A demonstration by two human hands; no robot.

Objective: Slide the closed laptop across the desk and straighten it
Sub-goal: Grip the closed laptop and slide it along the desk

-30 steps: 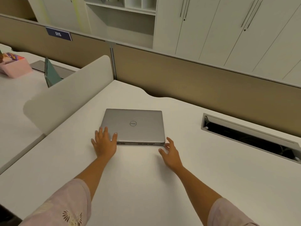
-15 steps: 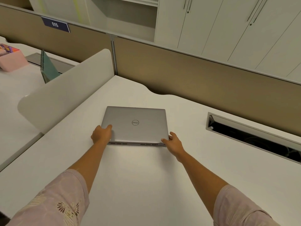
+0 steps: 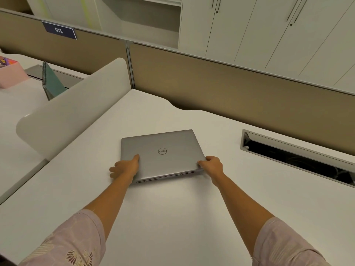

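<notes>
**Two hands on one closed laptop**

The left hand (image 3: 125,168) is clamped on the near-left corner of the laptop (image 3: 163,153), thumb lying on the lid and the other fingers curled down past the edge toward the table (image 3: 172,217). The right hand (image 3: 211,165) pinches the near-right corner, fingers bent over the lid's edge, knuckles up. Both forearms reach forward from short, pale pink patterned sleeves.

There is one laptop: silver-grey, lid shut, a round Dell logo at the middle of the lid, and vent slots along the edge that faces the person. It lies flat on the white table, about the middle of it, turned slightly so its edges do not run square with the table's back edge.

To its right, well apart, one long cable slot (image 3: 295,156) with a metal frame is sunk into the table top. To its left stands one white rounded divider panel (image 3: 73,110). Beyond that, on the neighbouring table, are one teal spiral notebook (image 3: 52,81) standing up and one pink box (image 3: 10,74) at the frame's edge. A tan partition (image 3: 230,87) runs along the back, carrying one blue sign (image 3: 59,30) reading 015. White cabinets (image 3: 269,31) stand behind it.
</notes>
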